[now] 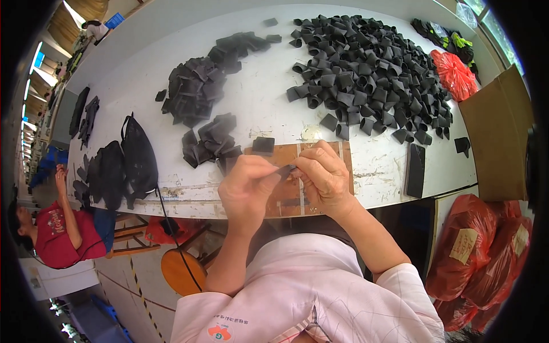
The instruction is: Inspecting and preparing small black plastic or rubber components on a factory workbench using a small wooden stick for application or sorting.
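Note:
My left hand (247,186) and my right hand (325,177) meet above a brown board (280,203) at the table's near edge. Between their fingertips is a small black fabric piece (283,171), pinched from both sides. Much of it is hidden by the fingers. Another flat black piece (263,145) lies at the board's far left corner. Left of the board are loose piles of flat black pieces (197,88). To the far right spreads a large heap of black pieces curled into short tubes (372,74).
A dark phone-like slab (415,170) lies right of the board. Beyond it stand a cardboard box (497,126) and a red plastic bag (453,74). Black bags (137,157) with a trailing cord rest at left. A person in red (63,234) sits at far left; stuffed red bags (469,246) stand lower right.

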